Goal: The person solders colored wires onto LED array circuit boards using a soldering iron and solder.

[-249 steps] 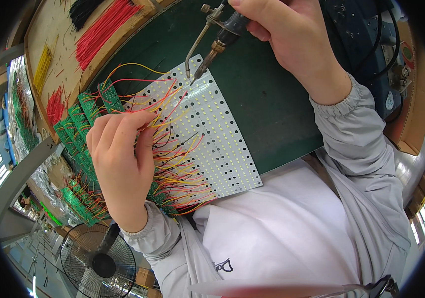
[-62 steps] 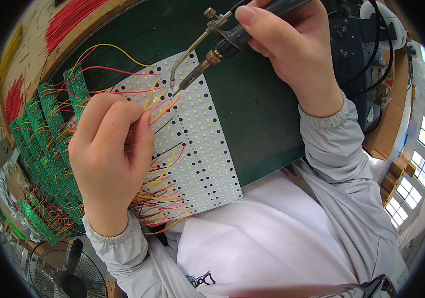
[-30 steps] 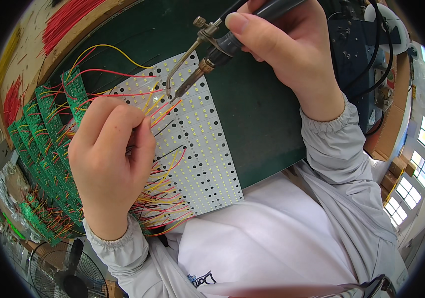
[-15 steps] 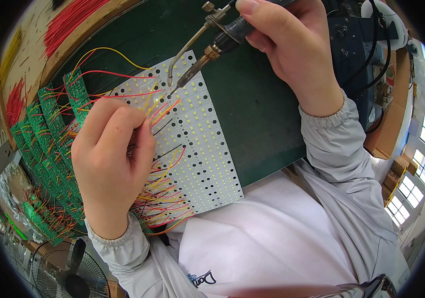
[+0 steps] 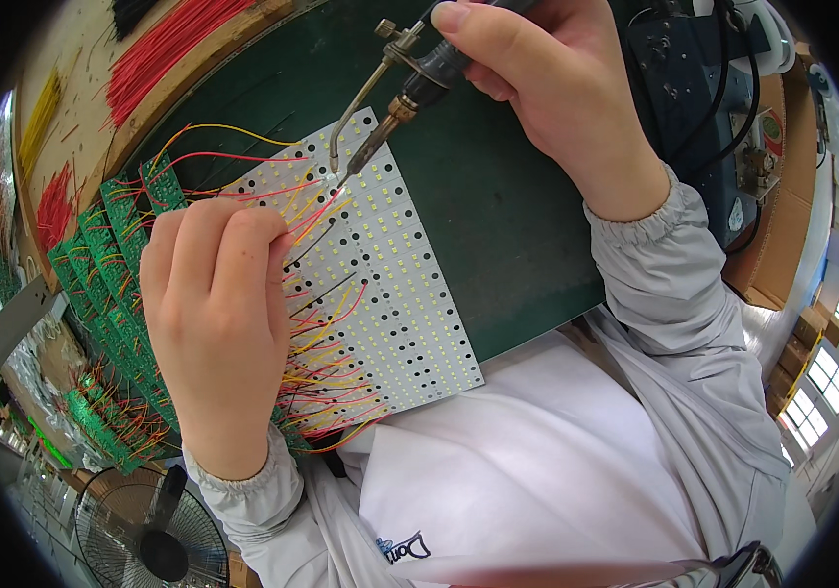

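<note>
My right hand (image 5: 556, 98) grips a soldering iron (image 5: 402, 108) with a thin bent metal feed tube (image 5: 360, 93) clamped to it. The iron's tip meets the upper part of a white circuit panel (image 5: 409, 304) covered in rows of small yellowish components and dark holes. My left hand (image 5: 218, 323) is pinched around a red wire (image 5: 313, 217), whose far end lies at the iron's tip. Several red, yellow and black wires run from the panel toward a row of green circuit boards (image 5: 106, 245), partly hidden behind my left hand.
A dark green mat (image 5: 507, 225) covers the table. Bundles of red wires (image 5: 169, 54) and yellow wires (image 5: 39, 118) lie on a wooden board at the upper left. A black fan (image 5: 155, 529) stands at the lower left. Dark equipment with cables (image 5: 679, 88) sits at the right.
The iron's tip has shifted slightly and now touches the end of the red wire. My left hand has turned a little, with its fingers closer to the panel. The whole view has shifted slightly.
</note>
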Demonstrator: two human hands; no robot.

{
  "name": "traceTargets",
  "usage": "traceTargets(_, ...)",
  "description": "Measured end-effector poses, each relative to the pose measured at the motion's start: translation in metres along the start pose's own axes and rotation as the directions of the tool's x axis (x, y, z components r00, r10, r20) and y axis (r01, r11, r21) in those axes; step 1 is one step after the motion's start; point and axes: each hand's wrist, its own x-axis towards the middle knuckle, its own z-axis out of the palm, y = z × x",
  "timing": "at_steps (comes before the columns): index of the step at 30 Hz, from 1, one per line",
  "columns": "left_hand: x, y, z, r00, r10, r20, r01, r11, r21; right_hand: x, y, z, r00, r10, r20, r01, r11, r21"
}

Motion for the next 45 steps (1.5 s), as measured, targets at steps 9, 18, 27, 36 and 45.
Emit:
traceTargets(9,0.001,0.012,0.013,0.996,-0.068,0.054,0.072,0.994,-0.082,-0.001,-0.002,0.001,1.000,-0.002,-0.002,0.002,1.000,-0.004)
traceTargets(18,0.002,0.003,0.017,0.989,-0.131,0.068,0.147,0.929,-0.339,0.000,-0.001,-0.002,0.999,-0.016,0.042,0.017,0.999,-0.037)
traceTargets(27,-0.001,0.002,0.024,0.985,-0.171,0.036,0.173,0.916,-0.363,-0.005,-0.003,0.006,0.994,0.010,0.106,-0.011,1.000,0.007)
traceTargets(36,-0.002,0.003,0.027,0.991,-0.129,0.027,0.131,0.958,-0.256,-0.002,0.001,0.004,0.994,-0.015,0.108,0.028,0.993,-0.114)
traceTargets(45,-0.002,0.003,0.027,0.988,-0.150,0.035,0.154,0.950,-0.272,-0.001,0.004,0.002,0.994,-0.016,0.106,0.027,0.994,-0.103)
